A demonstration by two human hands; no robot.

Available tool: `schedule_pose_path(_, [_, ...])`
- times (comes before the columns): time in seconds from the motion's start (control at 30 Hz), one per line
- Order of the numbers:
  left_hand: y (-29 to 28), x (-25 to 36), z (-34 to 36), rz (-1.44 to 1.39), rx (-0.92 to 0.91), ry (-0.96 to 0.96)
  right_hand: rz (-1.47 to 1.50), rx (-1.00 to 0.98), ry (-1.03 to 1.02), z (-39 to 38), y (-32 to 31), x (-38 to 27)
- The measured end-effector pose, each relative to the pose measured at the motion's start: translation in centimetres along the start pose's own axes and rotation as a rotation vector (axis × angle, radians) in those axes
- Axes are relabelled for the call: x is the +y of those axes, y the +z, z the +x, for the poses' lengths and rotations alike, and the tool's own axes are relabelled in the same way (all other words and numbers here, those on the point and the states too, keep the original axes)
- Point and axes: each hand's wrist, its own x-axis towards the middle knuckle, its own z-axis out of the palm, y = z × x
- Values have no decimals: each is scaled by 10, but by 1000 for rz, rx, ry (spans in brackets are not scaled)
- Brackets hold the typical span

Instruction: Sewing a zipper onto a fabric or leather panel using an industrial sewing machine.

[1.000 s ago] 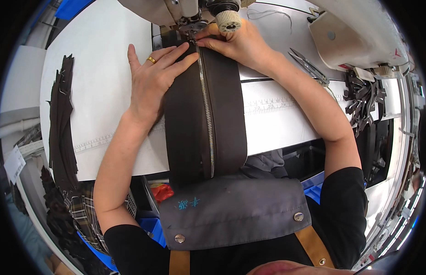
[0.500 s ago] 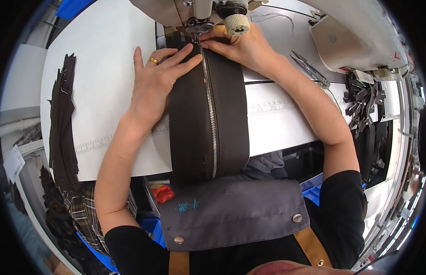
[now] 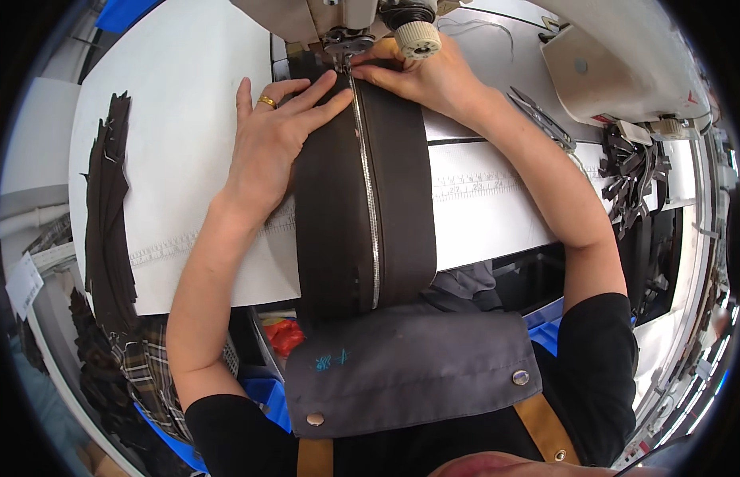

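A long dark brown fabric panel (image 3: pixel 402 199) with a metal zipper (image 3: pixel 368 191) down its middle runs under the presser foot (image 3: pixel 343 65) of a sewing machine (image 3: pixel 351 41). My left hand (image 3: pixel 278 135), a gold ring on one finger, rests on the panel's left side with its fingers spread. Its fingertips reach the zipper just in front of the foot. Close by the needle area, the thumb and fingers of my right hand (image 3: pixel 413 75) pinch the zippered fabric on the right. The machine head and its cream knob partly cover those fingers. The panel's near end reaches my grey apron.
Dark fabric strips (image 3: pixel 107 207) lie along the table's left side. Scissors (image 3: pixel 541 119) sit beyond my right forearm, with a bundle of dark strips (image 3: pixel 632 171) farther right. Measuring scales (image 3: pixel 477 188) cross the white table (image 3: pixel 175 95). A loose thread (image 3: pixel 481 28) lies behind the knob.
Both hands stay almost in place, with the left fingertips slightly farther up the view. The zipper teeth, crisp before, now look smeared. The whole view has shifted a little.
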Motion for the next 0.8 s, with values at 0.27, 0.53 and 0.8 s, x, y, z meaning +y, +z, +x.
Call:
schedule_pose_path(0.27, [4, -3, 5, -25, 45, 8, -43, 46, -31, 2, 3, 4])
schedule_pose_path(0.53, [5, 0, 4, 1, 51, -1, -128, 70, -56, 0, 2, -1])
schedule_pose_path(0.8, [6, -2, 6, -29, 71, -13, -80, 98, -89, 5, 4, 6])
